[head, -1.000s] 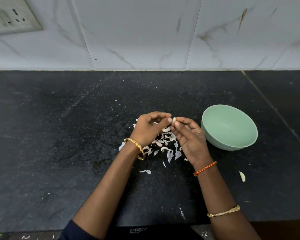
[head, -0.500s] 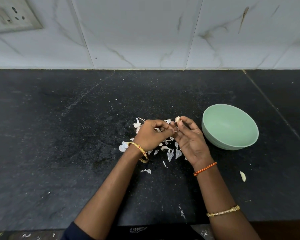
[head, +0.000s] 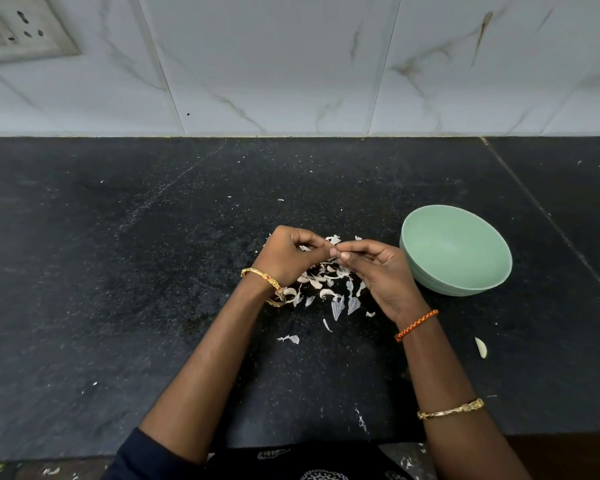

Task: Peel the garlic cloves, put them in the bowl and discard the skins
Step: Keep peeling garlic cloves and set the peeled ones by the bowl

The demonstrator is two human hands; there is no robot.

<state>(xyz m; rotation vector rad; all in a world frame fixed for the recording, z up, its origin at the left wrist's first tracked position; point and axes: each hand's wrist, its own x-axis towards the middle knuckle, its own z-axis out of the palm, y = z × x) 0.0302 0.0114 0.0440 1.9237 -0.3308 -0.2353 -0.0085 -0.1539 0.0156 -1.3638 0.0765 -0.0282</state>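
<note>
My left hand (head: 288, 256) and my right hand (head: 383, 271) meet fingertip to fingertip above a pile of white garlic skins (head: 326, 284) on the black counter. Both pinch a small garlic clove between them, which the fingers almost wholly hide. Just right of my right hand stands the pale green bowl (head: 430, 282), and its visible inside shows nothing in it. One peeled clove (head: 481, 347) lies alone on the counter, in front of the bowl and right of my right wrist.
The black stone counter (head: 118, 289) runs back to a white tiled wall (head: 291, 64) with a socket plate (head: 18, 32) at the top left. Loose skin scraps (head: 289, 339) lie in front of the pile. A seam (head: 548, 216) crosses the counter behind the bowl.
The clove showed between my fingertips a second ago. My hands then worked at it over the pile, and now the fingertips close over it so it barely shows.
</note>
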